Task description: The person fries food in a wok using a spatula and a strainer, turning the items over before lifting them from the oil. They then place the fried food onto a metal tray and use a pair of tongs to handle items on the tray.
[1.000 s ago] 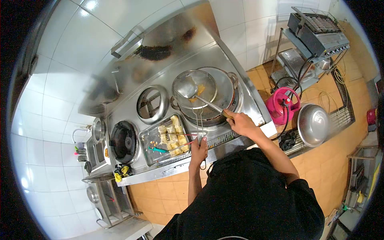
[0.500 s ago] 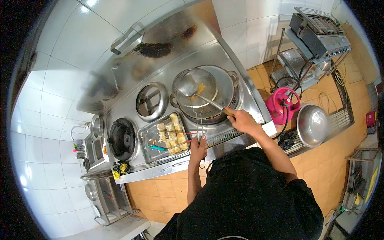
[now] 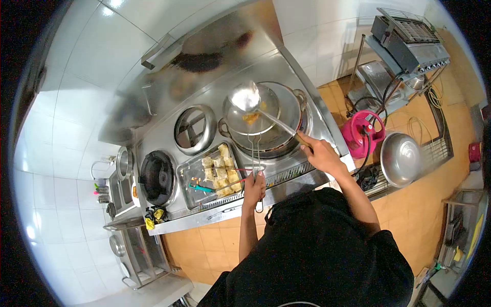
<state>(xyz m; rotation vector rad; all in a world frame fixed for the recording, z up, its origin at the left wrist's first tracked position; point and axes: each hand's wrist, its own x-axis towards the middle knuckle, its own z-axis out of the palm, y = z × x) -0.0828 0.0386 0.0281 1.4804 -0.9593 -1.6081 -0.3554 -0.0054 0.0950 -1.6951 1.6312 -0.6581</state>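
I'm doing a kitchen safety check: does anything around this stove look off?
Yes. Dark, burnt-looking patches stain the steel panel behind the stove, unlike the shinier metal around them. Also, something crumpled, yellow and black, perhaps a cloth, hangs untidily at the stove's front left corner, near a burner.

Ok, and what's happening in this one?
Someone at a metal stove holds a wire strainer in the left hand, over a wide pan. The right hand holds a ladle above the strainer, which has a small golden-brown piece in it. Pale rolls sit in a tray beside the pan.
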